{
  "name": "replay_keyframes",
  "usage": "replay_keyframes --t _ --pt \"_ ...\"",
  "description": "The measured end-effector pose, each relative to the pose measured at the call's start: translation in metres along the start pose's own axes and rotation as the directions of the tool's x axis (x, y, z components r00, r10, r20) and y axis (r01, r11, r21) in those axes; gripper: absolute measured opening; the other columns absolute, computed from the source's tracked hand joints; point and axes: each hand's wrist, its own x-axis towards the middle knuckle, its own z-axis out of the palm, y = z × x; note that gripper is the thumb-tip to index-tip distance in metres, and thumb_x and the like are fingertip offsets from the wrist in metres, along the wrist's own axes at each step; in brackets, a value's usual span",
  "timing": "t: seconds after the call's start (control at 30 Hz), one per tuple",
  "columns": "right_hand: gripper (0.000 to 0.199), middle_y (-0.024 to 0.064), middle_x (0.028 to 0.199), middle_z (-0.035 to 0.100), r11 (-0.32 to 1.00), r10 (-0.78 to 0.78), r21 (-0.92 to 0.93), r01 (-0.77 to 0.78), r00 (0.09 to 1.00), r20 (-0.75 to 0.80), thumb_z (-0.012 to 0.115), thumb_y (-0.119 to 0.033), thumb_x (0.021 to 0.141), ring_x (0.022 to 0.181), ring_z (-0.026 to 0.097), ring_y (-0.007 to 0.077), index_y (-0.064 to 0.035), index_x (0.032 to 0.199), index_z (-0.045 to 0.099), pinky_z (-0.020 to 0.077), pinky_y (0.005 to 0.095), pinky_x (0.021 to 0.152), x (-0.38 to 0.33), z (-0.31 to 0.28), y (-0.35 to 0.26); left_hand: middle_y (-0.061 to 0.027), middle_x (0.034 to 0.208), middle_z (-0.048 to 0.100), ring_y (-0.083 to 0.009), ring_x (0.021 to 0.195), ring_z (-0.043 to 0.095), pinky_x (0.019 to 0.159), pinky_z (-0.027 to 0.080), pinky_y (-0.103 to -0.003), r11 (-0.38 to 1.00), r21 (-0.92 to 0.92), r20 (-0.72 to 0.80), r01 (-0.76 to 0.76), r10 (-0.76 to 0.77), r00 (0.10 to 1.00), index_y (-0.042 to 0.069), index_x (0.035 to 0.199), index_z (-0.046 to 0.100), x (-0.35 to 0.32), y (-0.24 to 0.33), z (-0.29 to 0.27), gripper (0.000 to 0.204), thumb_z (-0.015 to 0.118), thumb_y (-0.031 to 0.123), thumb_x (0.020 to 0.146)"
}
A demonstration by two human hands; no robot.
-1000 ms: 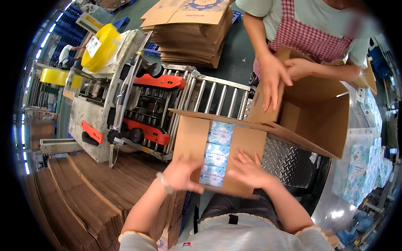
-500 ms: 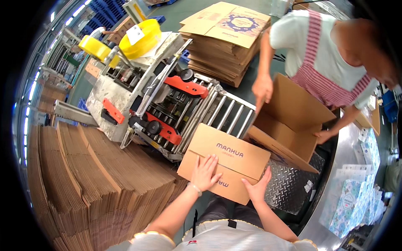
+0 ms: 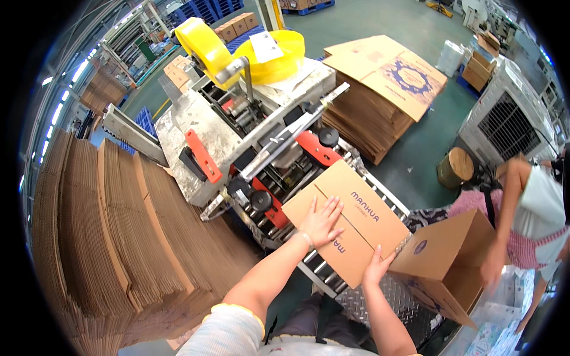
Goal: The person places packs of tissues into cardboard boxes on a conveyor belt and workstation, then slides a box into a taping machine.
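A closed brown cardboard box [image 3: 369,204] with dark print lies on the roller conveyor, its two top flaps folded down to meet at a seam. My left hand [image 3: 322,223] lies flat on the top across the seam, fingers spread. At the near right corner my right hand [image 3: 376,268] holds the box edge, thumb on top and its other fingers partly hidden along the side. Just beyond the box's left end is the carton taping machine [image 3: 237,160], with red guide arms and black rollers beside the conveyor.
Stacked flat cartons [image 3: 136,237] fill the left side; another stack [image 3: 380,89] stands behind the conveyor. Large yellow tape rolls [image 3: 276,56] sit on the machine. At right, a co-worker [image 3: 537,207] stands by an open cardboard box [image 3: 436,249] over a metal tread plate [image 3: 415,302].
The closed box has moved up and left onto the rollers, turned toward the taping machine, with both my hands on it. The open box and co-worker now appear farther right as my view has swung.
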Motion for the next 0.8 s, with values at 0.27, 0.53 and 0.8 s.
replay_keyframes --t 0.27,0.53,0.8 --pt "0.074 0.0303 0.143 0.048 0.971 -0.217 -0.084 0.226 0.971 0.102 0.061 -0.026 0.102 0.129 0.053 0.0397 0.0094 0.153 0.022 0.0411 0.0430 0.109 0.032 0.134 -0.021 -0.0198 0.159 0.039 -0.0301 0.152 0.029 0.125 0.021 -0.047 0.971 0.182 -0.038 0.154 -0.150 0.988 -0.002 0.149 0.041 0.021 -0.105 -0.012 0.068 0.053 0.040 0.098" --pt "0.081 0.0194 0.158 0.038 0.948 0.200 0.097 -0.303 0.806 0.558 0.052 -0.054 0.102 0.143 0.040 0.0354 -0.0005 0.158 0.025 0.0334 0.0480 0.116 0.077 0.191 -0.009 -0.0154 0.155 0.046 -0.0323 0.147 0.039 0.120 0.027 -0.055 0.986 -0.136 -0.302 0.096 -0.134 0.944 0.011 0.131 0.063 -0.144 0.028 -0.121 0.051 0.075 0.021 0.083" --pt "0.032 0.0010 0.117 0.065 0.856 0.490 -0.306 -0.416 0.469 0.735 0.066 -0.045 0.093 0.110 0.060 0.0203 -0.0168 0.109 0.063 0.0464 0.0515 0.086 -0.042 0.027 0.017 -0.0096 0.121 0.064 -0.0330 0.117 0.055 0.108 0.041 -0.053 0.582 0.556 -0.814 0.594 0.237 0.531 0.015 0.096 0.069 -0.353 0.103 -0.394 0.023 0.074 0.006 0.076"
